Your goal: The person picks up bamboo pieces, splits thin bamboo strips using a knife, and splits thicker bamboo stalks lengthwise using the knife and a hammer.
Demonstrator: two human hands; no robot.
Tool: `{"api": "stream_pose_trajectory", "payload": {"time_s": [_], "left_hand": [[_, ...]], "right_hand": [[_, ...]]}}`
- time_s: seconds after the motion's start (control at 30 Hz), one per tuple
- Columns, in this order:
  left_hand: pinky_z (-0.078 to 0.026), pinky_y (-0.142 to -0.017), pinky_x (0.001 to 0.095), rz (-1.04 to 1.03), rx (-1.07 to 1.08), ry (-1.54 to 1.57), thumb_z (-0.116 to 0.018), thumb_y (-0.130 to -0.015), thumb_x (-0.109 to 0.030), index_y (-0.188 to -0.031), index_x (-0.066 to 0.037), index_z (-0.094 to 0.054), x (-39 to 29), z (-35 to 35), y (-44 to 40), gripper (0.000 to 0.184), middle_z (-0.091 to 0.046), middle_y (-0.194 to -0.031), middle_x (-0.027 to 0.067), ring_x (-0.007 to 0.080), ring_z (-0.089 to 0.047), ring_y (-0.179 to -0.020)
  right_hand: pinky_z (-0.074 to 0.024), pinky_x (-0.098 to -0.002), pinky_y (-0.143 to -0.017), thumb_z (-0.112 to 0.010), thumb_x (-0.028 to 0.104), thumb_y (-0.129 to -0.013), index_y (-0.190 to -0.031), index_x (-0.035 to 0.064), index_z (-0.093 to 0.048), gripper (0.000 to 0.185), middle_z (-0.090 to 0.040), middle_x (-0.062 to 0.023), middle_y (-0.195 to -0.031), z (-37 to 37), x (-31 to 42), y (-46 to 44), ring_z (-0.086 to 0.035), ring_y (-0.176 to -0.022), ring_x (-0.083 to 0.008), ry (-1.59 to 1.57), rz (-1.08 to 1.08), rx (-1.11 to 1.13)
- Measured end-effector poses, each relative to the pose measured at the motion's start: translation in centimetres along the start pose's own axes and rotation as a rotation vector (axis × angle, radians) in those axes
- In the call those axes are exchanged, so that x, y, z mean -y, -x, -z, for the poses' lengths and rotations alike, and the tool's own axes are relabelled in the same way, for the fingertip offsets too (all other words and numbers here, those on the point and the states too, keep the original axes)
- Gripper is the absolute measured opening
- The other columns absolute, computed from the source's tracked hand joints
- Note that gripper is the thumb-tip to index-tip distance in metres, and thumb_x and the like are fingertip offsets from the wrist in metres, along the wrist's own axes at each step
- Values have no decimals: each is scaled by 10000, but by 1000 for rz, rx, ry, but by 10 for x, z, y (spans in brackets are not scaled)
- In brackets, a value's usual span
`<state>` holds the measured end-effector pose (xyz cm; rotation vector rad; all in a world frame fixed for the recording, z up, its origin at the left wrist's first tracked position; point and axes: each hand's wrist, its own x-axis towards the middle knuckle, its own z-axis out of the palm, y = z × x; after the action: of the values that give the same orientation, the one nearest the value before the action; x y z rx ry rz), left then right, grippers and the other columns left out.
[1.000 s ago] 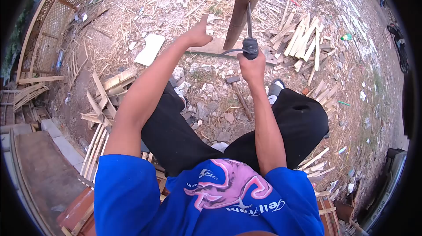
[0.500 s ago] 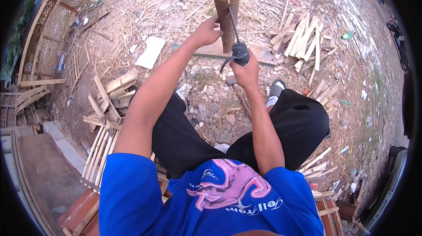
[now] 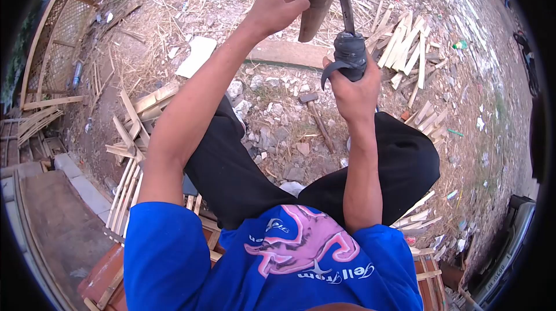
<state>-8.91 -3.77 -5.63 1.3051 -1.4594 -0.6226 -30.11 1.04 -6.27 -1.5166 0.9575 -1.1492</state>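
Observation:
My right hand (image 3: 356, 93) is wrapped round the black-taped handle (image 3: 350, 56) of a long-bladed knife, its dark blade (image 3: 344, 1) pointing away from me. Against that blade, raised and tilted above the wooden board (image 3: 289, 53), is a brown split bamboo piece (image 3: 318, 4); its upper end is out of view. Whether the blade is stuck in the bamboo cannot be made out. At the bamboo's left edge is my left hand (image 3: 277, 6), thumb and fingers apart and bent, the tips at or very near the edge.
A hammer (image 3: 315, 119) lies on the rubble between my feet. Split bamboo strips (image 3: 405, 50) are piled at right, more pieces (image 3: 136, 119) at left. A white sheet (image 3: 197, 57) lies left of the board, and a lattice panel (image 3: 63, 38) stands far left.
The bamboo has risen off the board and tilted, with the knife beside it. Both hands have come up; my right hand has also shifted right. The hammer is now more exposed.

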Motion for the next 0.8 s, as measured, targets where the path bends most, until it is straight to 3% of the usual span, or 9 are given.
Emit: {"api": "stream_pose_trajectory", "payload": {"time_s": [0.1,0.2,0.3,0.4,0.57,0.8], "left_hand": [[-501,-1019,362,119,-11,231,-563,-894,-63,-1281,28,-510,6,13,-1,401,-596,-1252,154,250,-612,-1173],[-476,-1074,385,317,-2,629,-487,-945,-32,-1340,49,-452,8,27,-1,405,-575,-1303,197,285,-582,-1218],[-465,-1087,406,387,-58,692,-484,-991,-56,-1373,60,-428,5,28,2,403,-555,-1326,235,308,-567,-1233],[-465,-1096,400,362,-82,694,-517,-989,-59,-1378,68,-414,18,28,3,422,-554,-1316,250,321,-568,-1228],[-490,-1088,366,411,-183,897,-582,-947,0,-1359,77,-419,20,24,0,450,-575,-1271,254,321,-591,-1193],[-533,-1039,362,386,-235,902,-688,-880,13,-1276,54,-477,26,25,2,450,-626,-1153,214,286,-644,-1096]], "right_hand": [[-471,-270,-681,-727,95,-759,-970,6,-637,246,-654,-35,-819,4,-12,-3,-584,-718,-103,-4,-207,31],[-349,-240,-420,-757,83,-787,-848,43,-574,197,-553,10,-626,-1,-27,-2,-465,-460,-56,-97,-250,-32],[-477,-289,-702,-710,107,-765,-1027,11,-647,286,-657,-39,-837,3,-30,-4,-591,-737,-114,-28,-414,6],[-487,-304,-689,-705,129,-767,-1015,9,-650,281,-668,-53,-826,-2,-50,-6,-608,-707,-133,49,-285,-19],[-496,-327,-699,-721,183,-754,-984,3,-653,300,-682,-93,-802,-10,-92,1,-643,-714,-182,173,-342,-16],[-497,-352,-711,-735,204,-740,-979,5,-657,321,-689,-121,-808,-15,-100,-1,-652,-727,-222,205,-375,-16]]}}
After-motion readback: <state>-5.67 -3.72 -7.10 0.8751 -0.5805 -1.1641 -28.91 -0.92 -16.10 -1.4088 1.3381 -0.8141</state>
